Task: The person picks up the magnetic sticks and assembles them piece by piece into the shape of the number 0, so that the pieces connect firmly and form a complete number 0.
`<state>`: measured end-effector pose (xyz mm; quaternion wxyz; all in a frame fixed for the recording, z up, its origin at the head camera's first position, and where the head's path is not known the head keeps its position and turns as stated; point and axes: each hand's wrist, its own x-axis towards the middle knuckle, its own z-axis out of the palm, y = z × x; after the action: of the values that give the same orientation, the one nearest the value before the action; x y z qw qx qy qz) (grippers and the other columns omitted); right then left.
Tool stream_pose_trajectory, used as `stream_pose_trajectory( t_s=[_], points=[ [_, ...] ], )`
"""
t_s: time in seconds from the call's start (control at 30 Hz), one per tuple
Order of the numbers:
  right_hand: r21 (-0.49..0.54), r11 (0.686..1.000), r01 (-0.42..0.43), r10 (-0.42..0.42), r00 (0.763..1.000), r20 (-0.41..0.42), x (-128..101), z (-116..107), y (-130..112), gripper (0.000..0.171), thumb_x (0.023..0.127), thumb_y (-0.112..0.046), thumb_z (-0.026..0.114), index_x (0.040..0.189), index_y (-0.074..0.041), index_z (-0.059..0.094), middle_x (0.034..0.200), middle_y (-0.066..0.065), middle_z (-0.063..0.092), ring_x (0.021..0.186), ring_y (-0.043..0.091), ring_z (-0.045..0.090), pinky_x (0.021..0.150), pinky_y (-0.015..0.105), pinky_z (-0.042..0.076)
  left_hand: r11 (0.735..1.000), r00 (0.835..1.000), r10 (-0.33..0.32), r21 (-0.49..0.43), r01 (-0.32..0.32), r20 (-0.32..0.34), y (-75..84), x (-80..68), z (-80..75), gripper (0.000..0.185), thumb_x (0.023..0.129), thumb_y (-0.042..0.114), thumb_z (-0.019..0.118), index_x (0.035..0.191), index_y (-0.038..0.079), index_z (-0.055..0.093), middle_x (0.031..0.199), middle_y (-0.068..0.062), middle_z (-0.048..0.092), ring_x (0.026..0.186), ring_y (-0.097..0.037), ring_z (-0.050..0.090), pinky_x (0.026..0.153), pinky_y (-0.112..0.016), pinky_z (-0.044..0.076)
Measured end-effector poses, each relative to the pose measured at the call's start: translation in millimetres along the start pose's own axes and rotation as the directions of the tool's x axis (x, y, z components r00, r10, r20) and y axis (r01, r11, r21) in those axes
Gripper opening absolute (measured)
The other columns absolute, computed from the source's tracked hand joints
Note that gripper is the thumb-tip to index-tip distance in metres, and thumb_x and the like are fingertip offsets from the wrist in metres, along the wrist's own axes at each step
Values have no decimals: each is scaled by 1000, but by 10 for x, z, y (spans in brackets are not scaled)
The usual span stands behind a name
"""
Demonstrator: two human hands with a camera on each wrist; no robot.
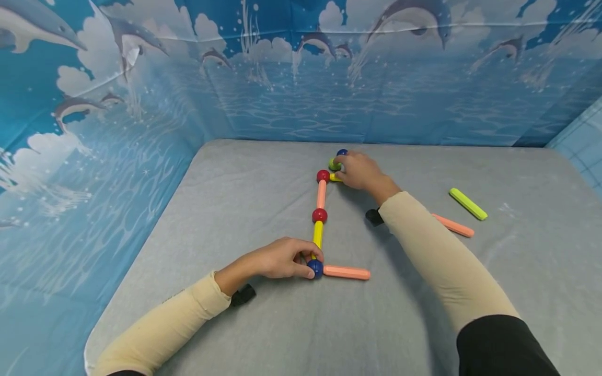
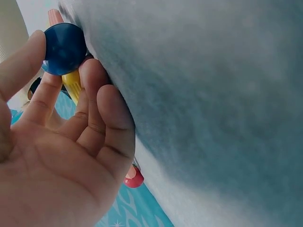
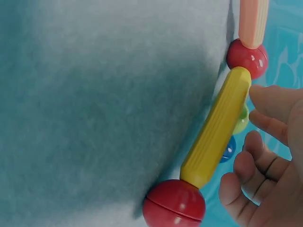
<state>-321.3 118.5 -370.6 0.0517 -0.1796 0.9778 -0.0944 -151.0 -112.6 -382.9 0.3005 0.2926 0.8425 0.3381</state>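
On the grey cloth-covered table lies a chain of magnetic-style building pieces: a blue ball at the near corner, a yellow rod running away from it to a red ball, then a salmon rod up to a second red ball. A further salmon rod extends to the right from the blue ball. The left hand holds that corner, thumb and fingers curled about the blue ball and the near end of the yellow rod (the left wrist view confirms the fingertips against both). The right hand is at the far end, fingers closed over a short yellow rod beside a green ball and another blue ball; the exact grip is partly hidden. A loose lime rod and a loose salmon rod lie well apart to the right. Judgement: the pieces look light, rigid, smooth plastic; the balls would likely roll if released, and the joints probably part under sideways strain. Hold is best taken at a ball joint or along the ribbed rod body, steadying the chain.
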Motion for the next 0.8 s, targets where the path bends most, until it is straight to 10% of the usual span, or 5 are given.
stream_pose_trajectory(
  t_s=[0.53,0.8],
  points=[
    [-20,997,-71,70,997,-39,121,32,-6,49,99,-23,58,143,-7,50,131,21,54,108,34,57,95,48,52,1000,1000,-2,8,2,8,-1,17,-5,26,89,16,74,114,21,69,96,2,65,81,-13,57,70,-21,48],
    [25,989,-149,150,987,-61,211,66,-74,39,95,-31,64,125,-6,59,112,15,57,95,29,54,82,42,52,1000,1000,-11,-3,11,13,-2,2,-4,25,90,16,74,114,21,69,96,2,65,80,-13,57,69,-21,47]
  ],
)
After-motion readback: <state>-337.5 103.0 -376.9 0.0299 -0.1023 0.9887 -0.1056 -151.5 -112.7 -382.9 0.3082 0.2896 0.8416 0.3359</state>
